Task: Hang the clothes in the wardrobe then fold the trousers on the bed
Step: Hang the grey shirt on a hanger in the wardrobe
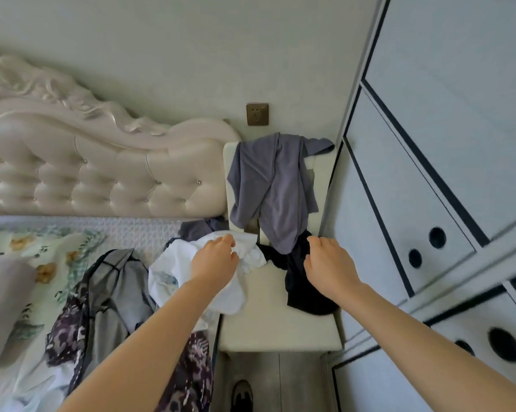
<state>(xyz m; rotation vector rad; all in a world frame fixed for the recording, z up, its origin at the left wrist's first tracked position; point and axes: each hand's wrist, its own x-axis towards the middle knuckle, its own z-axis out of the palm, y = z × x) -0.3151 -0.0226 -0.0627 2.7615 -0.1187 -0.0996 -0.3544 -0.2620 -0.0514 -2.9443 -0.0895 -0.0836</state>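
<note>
A white chair [280, 322] stands between the bed [108, 230] and the wardrobe [429, 173]. A grey-purple garment [268, 185] hangs over the chair's back. A black garment [304, 283] lies on the seat. A white garment [176, 269] drapes from the seat's left edge onto the bed. My left hand [215, 260] rests on the white garment with its fingers curled into the cloth. My right hand [328, 260] hovers over the black garment with fingers loosely bent, and whether it holds the cloth is unclear. A grey checked garment [114, 286] and a dark floral one [188, 376] lie on the bed.
A tufted cream headboard [87, 173] runs along the wall on the left. A wall socket [257, 114] sits above the chair. The wardrobe's doors with round holes are shut at the right. A narrow strip of floor [274, 382] with a shoe lies below the chair.
</note>
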